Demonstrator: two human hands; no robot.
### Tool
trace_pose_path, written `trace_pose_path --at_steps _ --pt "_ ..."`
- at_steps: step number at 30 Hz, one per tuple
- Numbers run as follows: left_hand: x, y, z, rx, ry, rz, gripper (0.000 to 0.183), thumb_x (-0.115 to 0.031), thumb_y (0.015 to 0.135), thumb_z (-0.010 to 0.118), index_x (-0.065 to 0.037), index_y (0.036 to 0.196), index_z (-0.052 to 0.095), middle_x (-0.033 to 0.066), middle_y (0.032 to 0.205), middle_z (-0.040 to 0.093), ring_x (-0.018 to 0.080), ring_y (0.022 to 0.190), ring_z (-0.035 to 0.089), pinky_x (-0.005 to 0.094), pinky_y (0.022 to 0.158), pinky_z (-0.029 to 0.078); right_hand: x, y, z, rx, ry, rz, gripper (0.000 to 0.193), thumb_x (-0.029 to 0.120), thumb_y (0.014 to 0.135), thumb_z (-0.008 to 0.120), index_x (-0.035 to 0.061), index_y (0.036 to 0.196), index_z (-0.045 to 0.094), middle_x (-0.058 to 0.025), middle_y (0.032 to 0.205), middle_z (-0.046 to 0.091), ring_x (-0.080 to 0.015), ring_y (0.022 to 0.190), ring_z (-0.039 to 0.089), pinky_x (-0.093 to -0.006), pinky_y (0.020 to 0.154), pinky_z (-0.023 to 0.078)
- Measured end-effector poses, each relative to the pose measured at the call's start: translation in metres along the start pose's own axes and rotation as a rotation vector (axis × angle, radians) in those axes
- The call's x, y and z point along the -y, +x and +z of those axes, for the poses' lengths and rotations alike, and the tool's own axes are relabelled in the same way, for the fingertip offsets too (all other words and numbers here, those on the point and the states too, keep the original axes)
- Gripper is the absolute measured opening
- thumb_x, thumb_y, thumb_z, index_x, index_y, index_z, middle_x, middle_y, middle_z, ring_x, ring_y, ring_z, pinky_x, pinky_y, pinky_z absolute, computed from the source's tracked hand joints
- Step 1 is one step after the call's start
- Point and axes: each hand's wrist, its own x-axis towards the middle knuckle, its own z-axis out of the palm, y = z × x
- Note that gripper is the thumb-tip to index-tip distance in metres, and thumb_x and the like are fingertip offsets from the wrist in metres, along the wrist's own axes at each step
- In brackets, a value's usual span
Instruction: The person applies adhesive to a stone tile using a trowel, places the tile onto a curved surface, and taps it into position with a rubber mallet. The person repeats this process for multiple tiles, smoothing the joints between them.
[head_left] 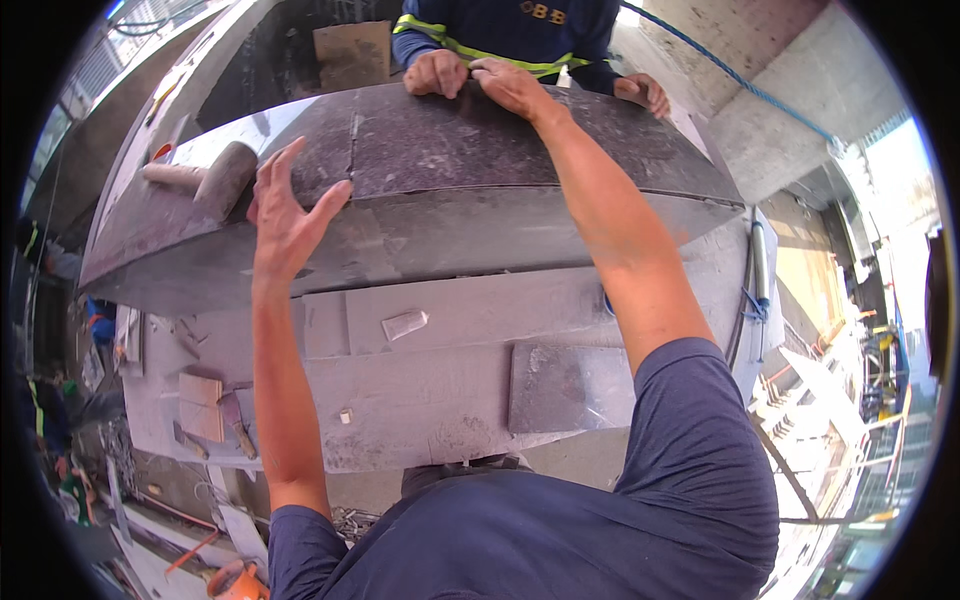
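Note:
A large dark stone-like box (440,140), made of slabs with a seam across its top, spans the table in front of me. My left hand (284,222) is at its near upper edge by the seam, with the fingers spread and thumb stretched out. Beside it on the top lies a mallet (224,180) with a thick grey head and pale handle. My right arm reaches across, and my right hand (512,90) has its fingers bent over the far edge. Right next to it is a co-worker's closed hand (437,73); their other hand (643,93) rests farther right on the edge.
On the dusty table (400,420) lie a dark flat slab piece (565,388), a small white packet (405,325), a brown tile piece (201,407) and a brush (238,425). A grey-blue tube (759,262) hangs by the right side. An orange bucket (237,580) stands low at the left.

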Motion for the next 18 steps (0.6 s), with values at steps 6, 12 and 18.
trace_pose_path --at_steps 6,12,18 --pt "-0.022 0.045 -0.001 0.001 0.036 0.018 0.039 -0.024 0.107 0.067 -0.006 0.142 0.069 0.0160 0.137 0.068 0.0303 0.129 0.067 0.0434 0.107 0.052 0.091 -0.084 -0.116 -0.054 0.136 0.181 0.033 0.030 0.102 0.068 0.0075 0.121 0.083 -0.0182 0.126 0.078 -0.0346 0.121 0.072 -0.0421 0.106 0.054" --pt "-0.136 0.092 0.088 0.176 0.095 0.385 0.026 -0.008 0.107 0.060 -0.003 0.131 0.069 0.0179 0.120 0.071 0.0361 0.114 0.071 0.0434 0.100 0.054 -0.032 -0.224 -0.244 -0.203 -0.168 0.474 0.031 0.030 0.097 0.073 0.0076 0.115 0.085 -0.0179 0.111 0.082 -0.0343 0.108 0.076 -0.0445 0.098 0.057" --pt "-0.153 0.184 0.215 0.259 0.227 0.591 0.033 -0.016 0.108 0.060 0.002 0.134 0.067 0.0241 0.129 0.072 0.0462 0.127 0.066 0.0499 0.115 0.048 -0.199 -0.296 -0.302 0.153 -0.430 0.723 0.043 0.035 0.097 0.074 0.0046 0.126 0.081 -0.0203 0.119 0.082 -0.0407 0.115 0.075 -0.0493 0.099 0.058"
